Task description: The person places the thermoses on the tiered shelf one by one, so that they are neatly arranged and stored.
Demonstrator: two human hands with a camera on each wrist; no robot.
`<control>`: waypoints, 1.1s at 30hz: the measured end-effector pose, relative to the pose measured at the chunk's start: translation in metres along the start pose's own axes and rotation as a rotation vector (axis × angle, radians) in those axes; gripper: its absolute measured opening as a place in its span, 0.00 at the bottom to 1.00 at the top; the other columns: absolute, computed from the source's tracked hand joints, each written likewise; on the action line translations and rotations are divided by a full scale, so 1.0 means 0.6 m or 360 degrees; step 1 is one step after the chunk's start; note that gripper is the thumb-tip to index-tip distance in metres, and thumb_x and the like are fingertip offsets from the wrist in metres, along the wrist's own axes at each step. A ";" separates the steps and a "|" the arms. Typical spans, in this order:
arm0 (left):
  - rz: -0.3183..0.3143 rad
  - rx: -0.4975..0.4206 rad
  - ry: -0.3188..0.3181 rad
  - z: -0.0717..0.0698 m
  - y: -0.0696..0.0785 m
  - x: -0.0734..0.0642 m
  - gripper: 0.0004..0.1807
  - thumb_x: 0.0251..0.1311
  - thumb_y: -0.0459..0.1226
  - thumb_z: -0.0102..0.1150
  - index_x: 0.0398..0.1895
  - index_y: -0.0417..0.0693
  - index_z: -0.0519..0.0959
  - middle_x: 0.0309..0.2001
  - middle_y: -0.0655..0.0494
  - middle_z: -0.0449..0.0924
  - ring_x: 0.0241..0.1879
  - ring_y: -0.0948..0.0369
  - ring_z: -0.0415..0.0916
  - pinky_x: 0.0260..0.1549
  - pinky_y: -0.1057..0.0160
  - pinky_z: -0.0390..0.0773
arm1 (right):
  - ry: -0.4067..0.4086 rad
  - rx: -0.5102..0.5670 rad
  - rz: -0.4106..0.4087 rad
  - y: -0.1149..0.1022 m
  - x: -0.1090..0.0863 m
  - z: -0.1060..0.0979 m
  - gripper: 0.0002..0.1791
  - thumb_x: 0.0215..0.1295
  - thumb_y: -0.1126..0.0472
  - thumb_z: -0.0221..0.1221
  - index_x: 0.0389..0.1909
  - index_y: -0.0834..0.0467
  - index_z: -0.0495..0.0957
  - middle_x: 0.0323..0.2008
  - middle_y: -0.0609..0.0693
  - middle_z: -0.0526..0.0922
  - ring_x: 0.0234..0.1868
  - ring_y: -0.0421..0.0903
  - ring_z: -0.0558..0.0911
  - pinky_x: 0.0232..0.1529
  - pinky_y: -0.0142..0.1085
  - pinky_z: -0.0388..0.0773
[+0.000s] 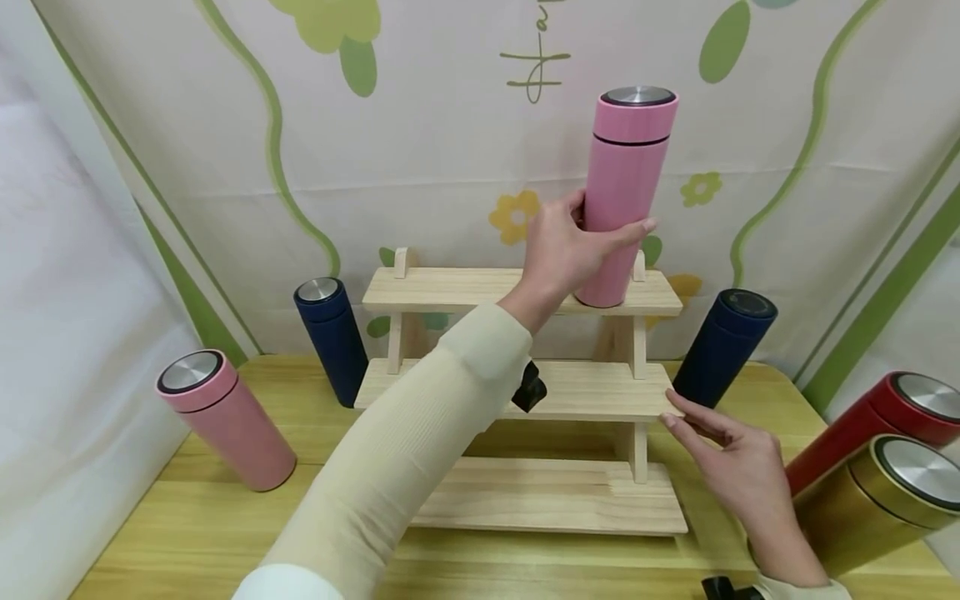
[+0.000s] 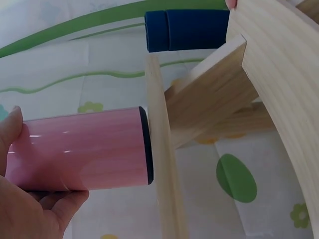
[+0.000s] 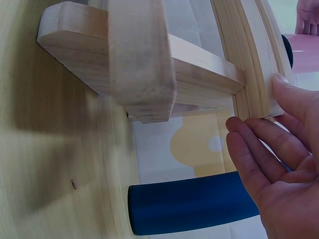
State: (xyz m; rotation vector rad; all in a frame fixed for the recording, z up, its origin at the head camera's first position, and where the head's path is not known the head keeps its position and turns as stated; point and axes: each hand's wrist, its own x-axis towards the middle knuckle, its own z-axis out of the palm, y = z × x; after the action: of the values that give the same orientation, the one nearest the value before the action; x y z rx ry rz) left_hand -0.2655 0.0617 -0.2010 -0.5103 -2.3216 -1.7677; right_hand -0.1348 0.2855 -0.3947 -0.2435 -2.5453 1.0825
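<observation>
A tall pink thermos with a steel-topped lid stands nearly upright at the right end of the top tier of a wooden three-tier display stand. My left hand grips its lower half, thumb across the near side. In the left wrist view the thermos's dark base is at the top tier's edge; whether it fully rests there I cannot tell. My right hand pinches the right front corner of the middle tier, thumb on one face and fingers against the other.
Left of the stand are a navy thermos and another pink thermos. To the right stand a second navy thermos, a red one and a gold one. A patterned cloth hangs behind the wooden table.
</observation>
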 end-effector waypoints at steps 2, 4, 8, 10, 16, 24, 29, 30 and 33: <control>-0.0001 0.0015 0.0000 -0.001 -0.002 0.005 0.31 0.57 0.51 0.83 0.61 0.50 0.84 0.49 0.61 0.89 0.45 0.67 0.86 0.47 0.71 0.86 | -0.0001 0.0003 0.0004 0.001 0.000 0.001 0.23 0.70 0.39 0.70 0.63 0.38 0.87 0.55 0.51 0.90 0.46 0.07 0.70 0.28 0.25 0.78; 0.0009 0.0027 0.0002 -0.003 -0.003 0.009 0.32 0.58 0.51 0.82 0.62 0.50 0.83 0.50 0.61 0.89 0.46 0.67 0.86 0.49 0.71 0.86 | 0.0007 0.0003 -0.0003 0.000 0.000 0.001 0.23 0.70 0.39 0.70 0.63 0.38 0.87 0.55 0.51 0.91 0.46 0.07 0.70 0.28 0.26 0.77; 0.0014 -0.0001 -0.0002 -0.009 -0.006 0.014 0.32 0.60 0.50 0.81 0.63 0.48 0.82 0.53 0.59 0.88 0.48 0.65 0.86 0.51 0.69 0.86 | 0.0024 0.0032 -0.0030 -0.003 -0.003 0.001 0.22 0.70 0.40 0.71 0.62 0.39 0.87 0.54 0.52 0.91 0.46 0.06 0.71 0.24 0.28 0.75; 0.0001 -0.0016 0.0003 -0.014 -0.009 0.016 0.32 0.60 0.50 0.81 0.64 0.47 0.82 0.54 0.58 0.88 0.49 0.64 0.86 0.52 0.69 0.86 | 0.0026 0.0052 -0.0041 -0.004 -0.004 0.003 0.22 0.70 0.41 0.71 0.62 0.40 0.88 0.54 0.52 0.90 0.46 0.06 0.72 0.22 0.29 0.74; -0.0057 -0.0018 0.0084 -0.029 -0.015 0.023 0.30 0.58 0.50 0.82 0.59 0.47 0.83 0.52 0.58 0.88 0.48 0.64 0.86 0.51 0.67 0.87 | 0.0011 0.0060 -0.0052 -0.004 -0.006 0.006 0.22 0.71 0.42 0.71 0.63 0.40 0.87 0.55 0.53 0.90 0.46 0.07 0.72 0.25 0.27 0.77; -0.0051 0.0013 0.0042 -0.038 -0.014 0.025 0.27 0.57 0.49 0.83 0.55 0.47 0.85 0.50 0.58 0.90 0.46 0.64 0.87 0.48 0.68 0.86 | 0.0005 0.0066 -0.0041 -0.007 -0.007 0.003 0.22 0.71 0.42 0.70 0.63 0.41 0.87 0.57 0.54 0.89 0.44 0.06 0.72 0.20 0.31 0.74; -0.0042 0.0010 0.0013 -0.039 -0.015 0.026 0.28 0.58 0.49 0.82 0.57 0.46 0.85 0.50 0.57 0.90 0.46 0.63 0.87 0.48 0.67 0.86 | 0.0001 0.0062 -0.0037 -0.007 -0.007 0.004 0.23 0.71 0.41 0.70 0.64 0.41 0.87 0.57 0.54 0.89 0.45 0.06 0.72 0.20 0.31 0.74; -0.0041 0.0001 0.0011 -0.040 -0.015 0.026 0.28 0.59 0.49 0.82 0.57 0.46 0.85 0.50 0.57 0.90 0.46 0.63 0.87 0.48 0.67 0.86 | 0.0000 0.0058 -0.0035 -0.007 -0.007 0.004 0.23 0.71 0.41 0.70 0.64 0.41 0.87 0.57 0.54 0.89 0.45 0.06 0.71 0.21 0.30 0.75; -0.0034 -0.0009 0.0022 -0.040 -0.018 0.025 0.29 0.58 0.50 0.82 0.57 0.47 0.85 0.50 0.57 0.90 0.46 0.64 0.87 0.48 0.67 0.86 | -0.0004 0.0048 -0.0026 -0.008 -0.007 0.004 0.23 0.71 0.40 0.70 0.64 0.40 0.87 0.57 0.53 0.89 0.45 0.06 0.71 0.23 0.30 0.77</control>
State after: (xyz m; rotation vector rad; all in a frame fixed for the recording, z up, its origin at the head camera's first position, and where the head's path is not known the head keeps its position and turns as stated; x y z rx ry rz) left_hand -0.2852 0.0384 -0.1990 -0.4748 -2.3221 -1.7820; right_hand -0.1321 0.2796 -0.3940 -0.2133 -2.5268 1.1146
